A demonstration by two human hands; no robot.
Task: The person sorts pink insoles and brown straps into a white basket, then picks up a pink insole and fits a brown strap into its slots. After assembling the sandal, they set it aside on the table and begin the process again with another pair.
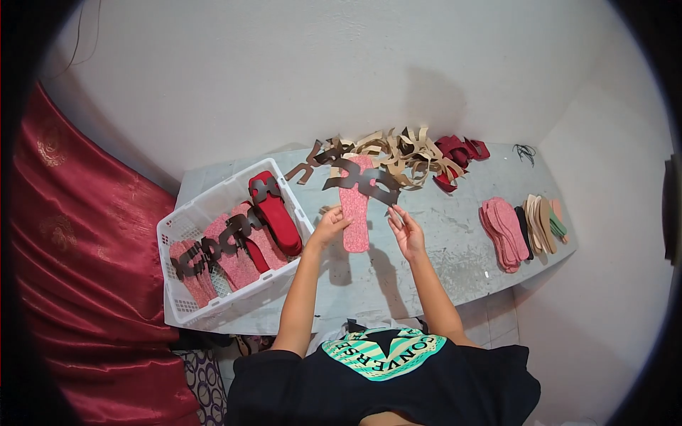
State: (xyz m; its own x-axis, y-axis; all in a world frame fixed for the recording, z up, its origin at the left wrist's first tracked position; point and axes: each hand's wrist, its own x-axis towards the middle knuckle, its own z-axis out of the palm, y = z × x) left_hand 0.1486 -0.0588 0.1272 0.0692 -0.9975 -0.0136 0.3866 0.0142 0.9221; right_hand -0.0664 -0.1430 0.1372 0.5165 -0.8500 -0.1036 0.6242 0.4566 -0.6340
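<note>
Over the table, my left hand [331,226] grips a pink speckled insole [354,228] by its left edge, with the insole standing lengthwise away from me. A dark brown cut-out sandal strap [368,181] lies across the insole's upper part, its ends sticking out on both sides. Close to the strap's right end is my right hand [407,232], palm turned up and fingers apart. Whether its fingertips touch the strap is hard to see.
A white plastic basket [238,312] on the left holds red sandals [278,221] and pink insoles with dark straps. Beige straps [387,149] and red straps [455,153] are heaped by the wall. Stacked pink insoles [503,234] and other soles [540,221] lie right.
</note>
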